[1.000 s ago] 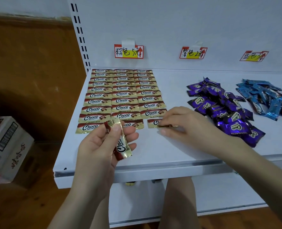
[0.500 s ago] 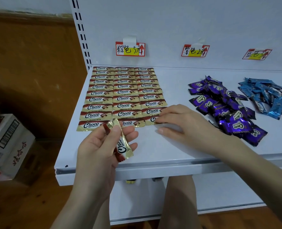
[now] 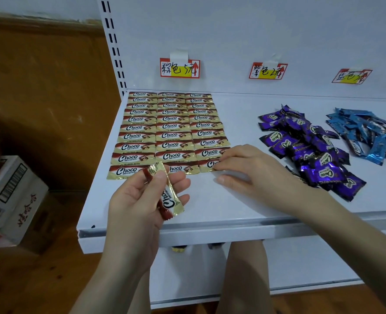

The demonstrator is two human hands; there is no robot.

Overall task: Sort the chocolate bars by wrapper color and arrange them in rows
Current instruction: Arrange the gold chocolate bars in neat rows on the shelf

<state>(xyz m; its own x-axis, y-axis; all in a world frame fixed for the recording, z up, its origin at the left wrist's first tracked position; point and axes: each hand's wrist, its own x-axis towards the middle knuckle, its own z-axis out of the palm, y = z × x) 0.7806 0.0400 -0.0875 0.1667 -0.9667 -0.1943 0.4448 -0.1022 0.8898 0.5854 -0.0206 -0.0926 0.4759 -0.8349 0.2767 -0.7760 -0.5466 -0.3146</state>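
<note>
The gold bar (image 3: 168, 193) in play was off the shelf, stood nearly on end in the left hand (image 3: 137, 207). Thumb and fingers pinched round it just in front of the front row, and I'd judge it the next one to lay down. The right hand (image 3: 246, 168) lay low and fairly flat, fingertips touching the end bar (image 3: 209, 165) of that front row, seemingly nudging it square with its neighbours. Behind them the gold rows (image 3: 171, 128) ran three across, print up, back to the wall under their tag (image 3: 179, 68). To the right, well apart, the purple heap (image 3: 309, 152) and blue heap (image 3: 364, 132) sat loose on the shelf (image 3: 210, 209), not yet laid in rows.
</note>
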